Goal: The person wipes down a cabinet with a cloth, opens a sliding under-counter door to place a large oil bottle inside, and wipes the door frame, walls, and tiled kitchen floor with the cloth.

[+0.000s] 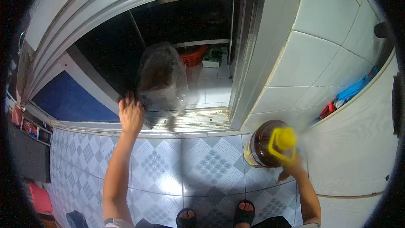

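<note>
Closest to view, at lower right, is the brown jug (260,141) with its yellow cap (287,137) and yellow handle (272,147). Right hand (295,167): positioned at the lower side of the handle, blurred; from where I stand, I cannot tell whether its fingers are closed, or whether the jug bears on the tiled floor (213,164). Left hand (132,116): fingers extended, slightly apart, set at the edge of the sliding door (80,101); firmness of hold cannot be determined. Just beside those fingers is a clear plastic bag (162,80); its support is unclear.

Status: a gap stands open beyond the sill (194,120), so I judge that step done. The jug is on the near side; its handling reads as unfinished. Past the sill sit an orange basket (193,57) and a white box (211,63).
</note>
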Action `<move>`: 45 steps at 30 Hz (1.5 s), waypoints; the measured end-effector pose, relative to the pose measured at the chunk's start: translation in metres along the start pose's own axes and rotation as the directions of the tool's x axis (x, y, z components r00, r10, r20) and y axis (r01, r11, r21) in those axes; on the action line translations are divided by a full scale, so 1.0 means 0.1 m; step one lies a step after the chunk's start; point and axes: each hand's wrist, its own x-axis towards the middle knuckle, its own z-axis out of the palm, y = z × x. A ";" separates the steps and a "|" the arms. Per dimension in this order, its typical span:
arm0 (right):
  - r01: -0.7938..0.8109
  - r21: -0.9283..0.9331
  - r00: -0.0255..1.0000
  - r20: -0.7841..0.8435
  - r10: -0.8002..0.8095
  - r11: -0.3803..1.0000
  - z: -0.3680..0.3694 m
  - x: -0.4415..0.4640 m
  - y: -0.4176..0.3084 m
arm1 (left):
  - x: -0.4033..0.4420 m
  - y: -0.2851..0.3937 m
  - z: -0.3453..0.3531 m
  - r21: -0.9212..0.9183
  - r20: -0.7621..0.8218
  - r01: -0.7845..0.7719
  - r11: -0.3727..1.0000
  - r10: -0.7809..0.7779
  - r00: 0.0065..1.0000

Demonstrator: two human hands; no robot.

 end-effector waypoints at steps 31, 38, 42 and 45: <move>-0.125 0.344 0.976 -0.126 0.178 0.930 -0.07 -0.03 -0.24 | 1.68 -0.71 1.59 -0.914 -0.052 0.235 0.330 -0.673 0.738; -0.036 0.302 0.983 -0.163 0.089 0.953 -0.02 -0.16 -0.12 | 1.06 0.16 1.48 -0.139 -0.176 0.328 0.934 -0.349 0.920; -0.100 0.461 0.989 -0.050 0.138 0.882 0.04 -0.15 0.04 | 0.89 0.77 0.16 -0.393 -0.318 0.324 0.861 -0.458 0.830; -0.068 0.373 0.988 -0.103 0.114 0.925 0.02 -0.02 0.03 | 0.50 1.68 -0.42 -0.853 -0.358 -0.198 0.484 -0.266 0.895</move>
